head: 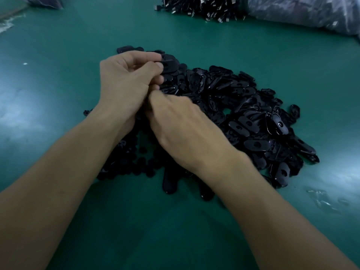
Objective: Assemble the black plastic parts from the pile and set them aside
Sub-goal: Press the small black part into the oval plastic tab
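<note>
Head view over a green counter (58, 45). At centre, a loose pile of black plastic parts (243, 114) — flat, elongated ovals with rounded ends, glossy, many pierced by a keyhole-shaped slot. Along the near-left edge of the pile, smaller rounded pieces (136, 164), too dark to make out further. Left grip (128, 82) raised over the far-left edge of the pile, fingers curled, thumb and forefinger pinching one oval part (170, 64) by its near end, far end projecting free. Right grip (185, 129) motion-blurred, knuckles up, fingertips tucked in against the underside of the left. Contents hidden: impossible to tell whether pinching a second piece or merely pressing. Judged from appearance: light, stiff, thin mouldings, smooth enough to slide over one another and to slip from a loose pinch, and unlikely to break under finger pressure. Probably best taken by the long edges or by one rounded end, slot left uncovered for the mating piece — not by the flat glossy faces, likely poor in purchase. At the far edge of the counter, well apart from the work, a second heap of dark parts with pale metal bits (204, 8), just beside a clear plastic bag (303, 14) of what looks like further stock.
</note>
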Demonstrator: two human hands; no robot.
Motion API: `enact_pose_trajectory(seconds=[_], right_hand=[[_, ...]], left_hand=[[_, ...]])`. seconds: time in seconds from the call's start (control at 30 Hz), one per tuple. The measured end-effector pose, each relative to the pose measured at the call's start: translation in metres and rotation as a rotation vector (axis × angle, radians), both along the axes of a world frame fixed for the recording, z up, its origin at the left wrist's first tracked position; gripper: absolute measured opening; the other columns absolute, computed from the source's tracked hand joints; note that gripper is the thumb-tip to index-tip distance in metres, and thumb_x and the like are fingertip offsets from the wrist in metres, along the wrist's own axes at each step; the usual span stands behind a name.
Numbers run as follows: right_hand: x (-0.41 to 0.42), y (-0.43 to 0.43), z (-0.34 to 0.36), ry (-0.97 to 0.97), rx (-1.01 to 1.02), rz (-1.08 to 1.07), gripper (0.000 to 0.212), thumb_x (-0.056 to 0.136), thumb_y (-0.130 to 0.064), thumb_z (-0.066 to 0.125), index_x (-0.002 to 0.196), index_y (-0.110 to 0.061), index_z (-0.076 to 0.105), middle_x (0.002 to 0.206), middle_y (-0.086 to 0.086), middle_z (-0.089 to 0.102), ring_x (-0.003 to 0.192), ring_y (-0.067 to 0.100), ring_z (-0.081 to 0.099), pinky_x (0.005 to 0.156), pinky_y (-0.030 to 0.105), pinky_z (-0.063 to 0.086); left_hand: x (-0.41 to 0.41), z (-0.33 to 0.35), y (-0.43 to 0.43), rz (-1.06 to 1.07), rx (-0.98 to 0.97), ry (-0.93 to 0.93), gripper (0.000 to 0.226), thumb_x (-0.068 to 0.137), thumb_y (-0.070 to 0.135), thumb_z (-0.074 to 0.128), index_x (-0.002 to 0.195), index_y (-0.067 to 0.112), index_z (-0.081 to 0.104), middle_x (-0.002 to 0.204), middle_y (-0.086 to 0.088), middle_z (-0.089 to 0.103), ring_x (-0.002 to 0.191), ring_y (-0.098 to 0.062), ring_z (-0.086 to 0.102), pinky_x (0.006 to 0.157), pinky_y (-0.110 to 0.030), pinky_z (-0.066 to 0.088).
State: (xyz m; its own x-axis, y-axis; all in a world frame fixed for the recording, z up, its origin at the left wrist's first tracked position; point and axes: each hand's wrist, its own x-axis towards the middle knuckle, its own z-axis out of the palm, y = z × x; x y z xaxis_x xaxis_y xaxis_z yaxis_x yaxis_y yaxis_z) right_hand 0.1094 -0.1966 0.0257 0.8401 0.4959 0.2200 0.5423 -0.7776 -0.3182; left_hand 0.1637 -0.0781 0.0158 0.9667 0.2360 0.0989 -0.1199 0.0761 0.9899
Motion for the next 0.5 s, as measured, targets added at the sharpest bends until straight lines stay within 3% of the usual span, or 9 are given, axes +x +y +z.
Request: enact_pose_trajectory(seconds=[0.07, 0.13, 0.23, 0.33, 0.4, 0.5], right_hand=[[0.002, -0.014, 0.002, 0.123, 0.203, -0.071, 0.009, 0.102, -0.015, 0.044, 0.093, -0.018, 0.046, 0.083, 0.001, 0.059, 0.067, 0.023, 0.056, 0.057, 0.041, 0.044], [0.003, -0.032, 0.004, 0.133, 0.355, -0.138, 0.011, 0.099, -0.018, 0.052, 0.088, -0.018, 0.051, 0.077, -0.003, 0.060, 0.059, 0.015, 0.054, 0.052, 0.034, 0.046], [0.004, -0.061, 0.001, 0.091, 0.481, -0.215, 0.012, 0.090, -0.018, 0.065, 0.084, -0.025, 0.058, 0.074, -0.008, 0.064, 0.064, 0.009, 0.059, 0.056, 0.024, 0.050], [0.006, -0.080, -0.005, 0.203, 0.708, -0.213, 0.017, 0.089, -0.013, 0.071, 0.093, -0.028, 0.065, 0.077, -0.003, 0.073, 0.068, 0.010, 0.069, 0.065, 0.026, 0.055], [0.006, -0.087, -0.008, 0.264, 0.847, -0.197, 0.022, 0.091, -0.008, 0.071, 0.103, -0.025, 0.068, 0.080, -0.003, 0.076, 0.068, 0.010, 0.071, 0.065, 0.019, 0.053], [0.004, -0.089, -0.010, 0.304, 1.016, -0.174, 0.016, 0.089, -0.005, 0.072, 0.096, -0.019, 0.072, 0.082, 0.003, 0.078, 0.070, 0.014, 0.073, 0.063, 0.018, 0.054]], left_hand=[[0.001, -0.002, -0.001, -0.019, 0.010, -0.004, 0.013, 0.086, 0.003, 0.071, 0.084, 0.016, 0.074, 0.065, 0.003, 0.070, 0.061, -0.009, 0.064, 0.059, -0.020, 0.051], [0.001, -0.004, -0.003, -0.058, 0.037, 0.000, 0.013, 0.086, 0.004, 0.072, 0.084, 0.017, 0.074, 0.066, 0.004, 0.070, 0.062, -0.009, 0.066, 0.061, -0.021, 0.052], [-0.002, -0.007, -0.007, -0.132, 0.107, 0.001, 0.012, 0.086, 0.006, 0.074, 0.086, 0.018, 0.074, 0.066, 0.004, 0.071, 0.064, -0.009, 0.068, 0.062, -0.020, 0.054], [-0.008, -0.007, -0.012, -0.233, 0.152, -0.001, 0.012, 0.086, 0.006, 0.075, 0.087, 0.018, 0.075, 0.068, 0.001, 0.073, 0.065, -0.011, 0.069, 0.064, -0.022, 0.056], [-0.011, -0.006, -0.014, -0.296, 0.160, -0.013, 0.013, 0.085, 0.005, 0.076, 0.087, 0.017, 0.075, 0.070, -0.001, 0.074, 0.066, -0.012, 0.070, 0.064, -0.022, 0.057], [-0.013, -0.004, -0.014, -0.363, 0.161, -0.037, 0.017, 0.083, 0.003, 0.077, 0.088, 0.018, 0.076, 0.069, -0.001, 0.074, 0.065, -0.013, 0.069, 0.064, -0.022, 0.056]])
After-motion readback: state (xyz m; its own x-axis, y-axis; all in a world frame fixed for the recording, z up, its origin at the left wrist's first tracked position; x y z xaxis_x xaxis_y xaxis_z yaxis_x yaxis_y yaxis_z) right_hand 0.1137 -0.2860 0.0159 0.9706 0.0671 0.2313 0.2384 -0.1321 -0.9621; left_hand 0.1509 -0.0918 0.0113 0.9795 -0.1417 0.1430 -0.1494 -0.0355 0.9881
